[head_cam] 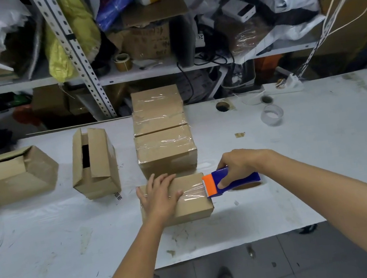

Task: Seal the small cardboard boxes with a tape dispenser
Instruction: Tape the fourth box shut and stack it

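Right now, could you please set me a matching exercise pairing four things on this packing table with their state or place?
Things:
1. tape dispenser
2. nearest box
3. clear tape roll
4. upended box at left

States:
A. flaps untaped, dark gap showing
B. lying alone on the table, far right
C. gripped by the right hand
D. pressed under the left hand

Pairs: 1-C, 2-D, 3-B, 4-A.

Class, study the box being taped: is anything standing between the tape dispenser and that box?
Nothing visible does. The tape dispenser, gripped by the right hand, has its orange end at the right top edge of the box; clear tape runs from it across the top to the left hand pressing on the box.
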Demonstrator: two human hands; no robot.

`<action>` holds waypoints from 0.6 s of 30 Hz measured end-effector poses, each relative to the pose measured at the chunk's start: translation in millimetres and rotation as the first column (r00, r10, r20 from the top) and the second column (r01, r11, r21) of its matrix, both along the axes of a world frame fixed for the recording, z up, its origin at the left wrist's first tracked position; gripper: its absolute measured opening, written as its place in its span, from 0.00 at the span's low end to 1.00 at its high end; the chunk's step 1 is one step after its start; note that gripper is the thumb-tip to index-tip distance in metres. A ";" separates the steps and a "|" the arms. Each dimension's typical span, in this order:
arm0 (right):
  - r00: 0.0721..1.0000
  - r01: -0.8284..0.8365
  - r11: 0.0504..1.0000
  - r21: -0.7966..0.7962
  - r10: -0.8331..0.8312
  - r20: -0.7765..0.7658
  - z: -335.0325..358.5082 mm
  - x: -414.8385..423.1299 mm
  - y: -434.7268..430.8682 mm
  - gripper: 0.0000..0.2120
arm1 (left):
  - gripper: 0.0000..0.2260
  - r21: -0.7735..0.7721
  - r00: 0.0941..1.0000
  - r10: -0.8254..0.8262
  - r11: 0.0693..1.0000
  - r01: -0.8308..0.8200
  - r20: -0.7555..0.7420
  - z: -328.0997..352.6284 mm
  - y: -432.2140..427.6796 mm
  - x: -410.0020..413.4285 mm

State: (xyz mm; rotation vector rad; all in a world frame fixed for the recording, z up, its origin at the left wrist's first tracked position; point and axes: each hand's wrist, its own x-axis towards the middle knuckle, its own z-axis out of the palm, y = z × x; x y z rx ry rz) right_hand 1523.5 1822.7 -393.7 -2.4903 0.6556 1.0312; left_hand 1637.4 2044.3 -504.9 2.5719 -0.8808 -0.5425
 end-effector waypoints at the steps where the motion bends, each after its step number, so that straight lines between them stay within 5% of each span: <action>1: 1.000 0.011 1.000 0.000 -0.011 -0.004 1.2 -5.1 -5.0 0.33 | 0.22 -0.002 1.000 0.000 1.000 0.000 -0.005 -0.1 0.3 0.2; 11: 0.998 -0.041 0.995 -0.093 0.037 -0.044 -18.4 -22.6 -11.9 0.28 | 0.21 -0.003 0.999 0.009 1.000 -0.009 -0.047 6.2 -0.8 1.5; 18: 0.985 -0.092 0.958 -0.272 0.128 0.119 -68.0 -18.2 28.6 0.20 | 0.20 -0.003 0.999 0.017 1.000 -0.017 -0.038 5.3 -2.7 2.3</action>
